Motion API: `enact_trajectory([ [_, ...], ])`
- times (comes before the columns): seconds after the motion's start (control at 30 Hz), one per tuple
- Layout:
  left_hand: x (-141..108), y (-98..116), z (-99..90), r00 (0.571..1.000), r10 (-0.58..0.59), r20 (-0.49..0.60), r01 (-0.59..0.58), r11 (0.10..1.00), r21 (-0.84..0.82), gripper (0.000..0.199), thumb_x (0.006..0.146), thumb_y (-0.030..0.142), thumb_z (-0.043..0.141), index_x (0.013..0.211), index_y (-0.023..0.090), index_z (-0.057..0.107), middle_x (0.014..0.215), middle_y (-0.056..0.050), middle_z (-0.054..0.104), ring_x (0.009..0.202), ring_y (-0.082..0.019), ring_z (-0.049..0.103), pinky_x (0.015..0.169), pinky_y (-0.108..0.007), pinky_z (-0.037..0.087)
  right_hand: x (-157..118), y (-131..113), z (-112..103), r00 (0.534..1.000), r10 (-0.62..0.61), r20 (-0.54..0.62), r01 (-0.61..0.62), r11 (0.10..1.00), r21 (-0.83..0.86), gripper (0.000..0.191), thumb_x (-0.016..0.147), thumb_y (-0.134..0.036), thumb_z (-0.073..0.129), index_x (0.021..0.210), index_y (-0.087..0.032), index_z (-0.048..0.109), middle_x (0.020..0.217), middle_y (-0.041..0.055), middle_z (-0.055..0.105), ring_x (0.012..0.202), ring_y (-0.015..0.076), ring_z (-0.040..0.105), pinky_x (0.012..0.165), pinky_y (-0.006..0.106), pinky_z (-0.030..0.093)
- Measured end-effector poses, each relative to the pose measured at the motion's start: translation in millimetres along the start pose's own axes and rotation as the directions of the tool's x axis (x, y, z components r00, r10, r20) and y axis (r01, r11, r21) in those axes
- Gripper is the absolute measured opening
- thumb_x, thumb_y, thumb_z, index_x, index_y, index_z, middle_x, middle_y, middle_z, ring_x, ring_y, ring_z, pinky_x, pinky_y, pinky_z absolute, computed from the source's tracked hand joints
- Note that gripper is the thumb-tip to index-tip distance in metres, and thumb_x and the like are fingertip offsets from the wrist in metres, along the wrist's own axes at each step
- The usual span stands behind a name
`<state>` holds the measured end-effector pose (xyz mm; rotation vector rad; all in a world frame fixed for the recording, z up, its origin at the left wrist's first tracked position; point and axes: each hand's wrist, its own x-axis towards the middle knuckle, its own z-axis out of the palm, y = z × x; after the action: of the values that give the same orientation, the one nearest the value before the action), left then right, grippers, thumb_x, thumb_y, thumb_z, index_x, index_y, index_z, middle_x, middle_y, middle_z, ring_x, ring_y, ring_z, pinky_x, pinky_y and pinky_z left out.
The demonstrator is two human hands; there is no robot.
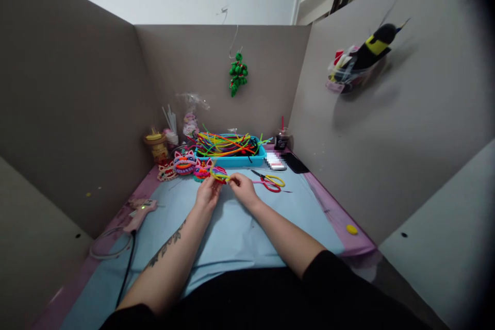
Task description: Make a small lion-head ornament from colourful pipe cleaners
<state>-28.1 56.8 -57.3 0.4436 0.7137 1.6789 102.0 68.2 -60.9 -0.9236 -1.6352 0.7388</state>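
My left hand (209, 192) has its fingers closed around a small multicoloured piece (219, 173) made of bent, fuzzy strips, pink, blue and yellow. On its right side my right hand (241, 187) pinches the piece's yellow edge. Both hands are raised a little over the light blue cloth (240, 232). Just behind and left of them sit finished-looking colourful pieces with pink pointed ears (184, 163). Scissors with yellow and red handles (274, 181) lie right of my right hand.
A blue tray (232, 161) of colourful strips stands at the back. A pink glue gun (141, 215) with a cable lies left. A drink cup (282, 139), a black phone (295, 163) and a yellow disc (351, 229) are right. Partitions surround the table.
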Motion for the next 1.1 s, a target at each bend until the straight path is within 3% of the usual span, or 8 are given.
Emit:
enact_trajectory([
  [0.13, -4.1, 2.5, 0.7, 0.997, 0.069, 0.033, -0.072, 0.993, 0.093, 0.023, 0.061, 0.024, 0.077, 0.073, 0.012, 0.063, 0.073, -0.004, 0.068, 0.068, -0.013, 0.063, 0.068, -0.025, 0.050, -2.3, -6.2, -4.3, 0.989, -0.135, -0.069, 0.128, 0.987, -0.096, 0.019, 0.077, -0.026, 0.053, 0.092, -0.019, 0.063, 0.085, 0.0047, 0.061, 0.073, 0.0158, 0.055, 0.067, 0.027, 0.045],
  [0.3, -9.5, 3.2, 6.0, 0.992, 0.115, 0.058, -0.123, 0.982, 0.146, 0.033, 0.053, 0.031, 0.082, 0.070, 0.012, 0.061, 0.067, -0.002, 0.065, 0.063, -0.012, 0.061, 0.066, -0.026, 0.049, -2.2, -7.4, -6.6, 0.979, -0.202, -0.038, 0.192, 0.963, -0.191, 0.014, 0.079, -0.021, 0.049, 0.076, -0.020, 0.063, 0.078, 0.0045, 0.062, 0.078, 0.0176, 0.056, 0.073, 0.029, 0.044],
  [0.47, -9.1, 2.9, 5.8, 0.994, 0.104, 0.040, -0.108, 0.985, 0.136, 0.030, 0.055, 0.029, 0.081, 0.071, 0.013, 0.060, 0.068, -0.001, 0.065, 0.063, -0.011, 0.061, 0.065, -0.025, 0.049, -4.0, -9.6, -7.5, 0.997, -0.079, -0.008, 0.077, 0.988, -0.130, 0.013, 0.077, -0.023, 0.050, 0.074, -0.020, 0.062, 0.070, 0.0009, 0.062, 0.067, 0.0153, 0.054, 0.065, 0.026, 0.041],
  [0.6, -6.0, 1.4, 1.6, 0.998, 0.036, 0.046, -0.041, 0.993, 0.115, 0.024, 0.061, 0.026, 0.077, 0.073, 0.014, 0.061, 0.070, -0.003, 0.066, 0.065, -0.013, 0.062, 0.068, -0.028, 0.051, -4.9, -12.4, -4.7, 1.000, 0.011, 0.007, -0.011, 0.998, 0.056, 0.012, 0.074, -0.027, 0.052, 0.071, -0.019, 0.060, 0.065, -0.0015, 0.058, 0.061, 0.0134, 0.051, 0.060, 0.024, 0.040],
  [0.73, -2.5, -2.5, -0.8, 0.998, 0.016, 0.063, -0.019, 0.999, 0.046, 0.016, 0.064, 0.020, 0.074, 0.072, 0.013, 0.062, 0.073, -0.004, 0.067, 0.070, -0.013, 0.063, 0.069, -0.025, 0.051, -1.4, -7.9, 2.0, 0.992, 0.119, 0.050, -0.129, 0.954, 0.272, 0.012, 0.069, -0.031, 0.058, 0.069, -0.019, 0.057, 0.058, -0.0039, 0.052, 0.054, 0.0114, 0.047, 0.056, 0.024, 0.039],
  [0.87, -1.3, -3.2, -0.9, 0.999, 0.037, -0.002, -0.037, 0.998, 0.040, 0.014, 0.064, 0.019, 0.073, 0.068, 0.013, 0.061, 0.069, -0.003, 0.066, 0.068, -0.013, 0.063, 0.066, -0.024, 0.050, 1.3, -3.7, 3.8, 0.978, 0.184, 0.096, -0.203, 0.940, 0.273, 0.014, 0.066, -0.031, 0.059, 0.067, -0.018, 0.056, 0.058, -0.0038, 0.053, 0.054, 0.0110, 0.047, 0.055, 0.024, 0.039],
  [0.93, -1.9, -2.0, -0.3, 0.998, 0.068, 0.006, -0.069, 0.995, 0.071, 0.017, 0.063, 0.022, 0.075, 0.070, 0.013, 0.062, 0.071, -0.004, 0.067, 0.068, -0.014, 0.063, 0.067, -0.025, 0.050, 0.7, -4.2, 1.6, 0.989, 0.136, 0.053, -0.144, 0.970, 0.194, 0.013, 0.068, -0.030, 0.058, 0.072, -0.018, 0.058, 0.065, -0.0018, 0.058, 0.059, 0.0122, 0.051, 0.059, 0.025, 0.042],
  [1.1, -4.5, 0.4, 1.9, 0.988, 0.144, 0.050, -0.151, 0.974, 0.168, 0.031, 0.056, 0.032, 0.080, 0.071, 0.011, 0.062, 0.069, -0.004, 0.066, 0.063, -0.013, 0.061, 0.065, -0.026, 0.049, -2.8, -8.9, -5.0, 0.991, -0.129, -0.025, 0.126, 0.986, -0.113, 0.012, 0.078, -0.024, 0.052, 0.082, -0.019, 0.062, 0.081, 0.0039, 0.062, 0.074, 0.0162, 0.055, 0.070, 0.028, 0.044],
])
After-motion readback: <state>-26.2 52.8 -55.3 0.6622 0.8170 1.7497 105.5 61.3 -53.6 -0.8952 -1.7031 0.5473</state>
